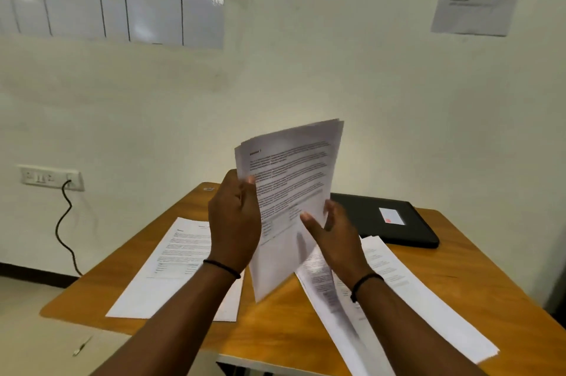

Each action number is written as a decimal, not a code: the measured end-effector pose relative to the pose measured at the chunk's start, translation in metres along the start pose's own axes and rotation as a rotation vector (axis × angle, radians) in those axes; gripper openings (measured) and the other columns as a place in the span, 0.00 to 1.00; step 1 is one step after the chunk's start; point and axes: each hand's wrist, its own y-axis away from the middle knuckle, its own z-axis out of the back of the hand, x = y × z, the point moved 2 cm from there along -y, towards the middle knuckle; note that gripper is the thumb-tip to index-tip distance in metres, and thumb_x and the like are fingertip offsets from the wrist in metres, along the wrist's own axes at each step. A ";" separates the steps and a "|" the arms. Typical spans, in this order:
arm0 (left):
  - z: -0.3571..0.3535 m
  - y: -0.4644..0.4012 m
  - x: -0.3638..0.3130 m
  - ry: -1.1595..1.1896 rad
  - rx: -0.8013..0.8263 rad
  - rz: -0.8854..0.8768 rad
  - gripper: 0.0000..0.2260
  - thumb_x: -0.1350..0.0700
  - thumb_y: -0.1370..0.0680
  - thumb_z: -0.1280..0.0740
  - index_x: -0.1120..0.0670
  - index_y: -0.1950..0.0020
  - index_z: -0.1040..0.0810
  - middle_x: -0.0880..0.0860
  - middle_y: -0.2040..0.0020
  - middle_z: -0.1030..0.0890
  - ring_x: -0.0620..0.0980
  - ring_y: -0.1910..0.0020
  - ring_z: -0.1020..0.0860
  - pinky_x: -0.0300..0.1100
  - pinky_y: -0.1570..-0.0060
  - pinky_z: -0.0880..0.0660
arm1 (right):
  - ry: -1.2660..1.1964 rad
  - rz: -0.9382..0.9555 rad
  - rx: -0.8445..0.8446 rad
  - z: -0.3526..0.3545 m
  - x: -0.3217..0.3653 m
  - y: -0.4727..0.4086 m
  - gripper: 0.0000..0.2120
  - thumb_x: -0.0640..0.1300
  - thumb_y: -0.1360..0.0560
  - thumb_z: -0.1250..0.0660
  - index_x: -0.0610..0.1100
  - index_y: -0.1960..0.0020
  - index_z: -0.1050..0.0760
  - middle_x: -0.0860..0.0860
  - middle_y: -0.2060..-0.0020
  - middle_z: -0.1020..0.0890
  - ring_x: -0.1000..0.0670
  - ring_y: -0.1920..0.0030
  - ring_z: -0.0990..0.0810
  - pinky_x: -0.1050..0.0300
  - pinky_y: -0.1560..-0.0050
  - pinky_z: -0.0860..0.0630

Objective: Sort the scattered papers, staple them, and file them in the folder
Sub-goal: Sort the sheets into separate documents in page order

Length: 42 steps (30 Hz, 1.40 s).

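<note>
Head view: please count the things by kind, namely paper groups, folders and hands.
Paper groups: 3, a held stack, left sheets, right sheets
Black folder: 1
Hands: 2, left hand, right hand
Total: 6

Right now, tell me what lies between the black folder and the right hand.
Head view: loose printed sheets on the table, reaching from the right hand toward the black folder.

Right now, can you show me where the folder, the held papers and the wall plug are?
folder (pixel 407 230): head view, on its black cover, below the white label.
held papers (pixel 294 179): head view, on the printed front sheet.
wall plug (pixel 50 177): head view, on the white socket plate.
</note>
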 end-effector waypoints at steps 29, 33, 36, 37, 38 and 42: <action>-0.129 0.093 0.089 -0.390 0.574 0.960 0.08 0.54 0.25 0.28 0.58 0.53 0.19 0.57 0.60 0.15 0.55 0.66 0.18 0.48 0.59 0.16 | -0.298 -0.567 0.080 0.183 -0.140 0.029 0.13 0.33 0.29 0.26 0.35 0.46 0.20 0.41 0.51 0.14 0.41 0.55 0.14 0.51 0.59 0.17; -0.147 0.092 0.090 -0.371 0.563 0.993 0.12 0.51 0.27 0.25 0.57 0.50 0.22 0.55 0.57 0.15 0.54 0.59 0.16 0.47 0.54 0.17 | -0.305 -0.565 0.064 0.184 -0.142 0.028 0.12 0.33 0.29 0.26 0.36 0.47 0.20 0.42 0.52 0.14 0.41 0.56 0.14 0.52 0.60 0.17; -0.154 0.092 0.086 -0.405 0.561 0.951 0.11 0.54 0.28 0.24 0.56 0.56 0.24 0.55 0.59 0.16 0.53 0.61 0.17 0.44 0.59 0.20 | -0.298 -0.566 0.069 0.184 -0.142 0.028 0.11 0.34 0.28 0.26 0.37 0.47 0.20 0.43 0.53 0.14 0.43 0.57 0.14 0.54 0.63 0.17; -0.154 0.093 0.085 -0.418 0.555 0.935 0.10 0.54 0.28 0.24 0.56 0.58 0.24 0.54 0.60 0.17 0.52 0.62 0.18 0.42 0.61 0.23 | -0.301 -0.566 0.066 0.183 -0.141 0.029 0.10 0.33 0.28 0.26 0.37 0.48 0.20 0.43 0.53 0.14 0.43 0.58 0.14 0.55 0.64 0.17; -0.156 0.093 0.084 -0.438 0.549 0.903 0.10 0.54 0.27 0.24 0.56 0.59 0.23 0.54 0.61 0.17 0.51 0.64 0.19 0.41 0.62 0.25 | -0.305 -0.565 0.059 0.183 -0.141 0.029 0.10 0.33 0.28 0.26 0.37 0.48 0.21 0.43 0.53 0.14 0.44 0.58 0.14 0.55 0.65 0.18; -0.153 0.097 0.076 -0.498 0.458 0.731 0.09 0.51 0.24 0.27 0.56 0.58 0.20 0.54 0.61 0.19 0.50 0.63 0.22 0.42 0.59 0.26 | -0.328 -0.553 0.023 0.180 -0.137 0.031 0.09 0.32 0.28 0.27 0.37 0.48 0.21 0.42 0.52 0.15 0.43 0.57 0.14 0.55 0.63 0.17</action>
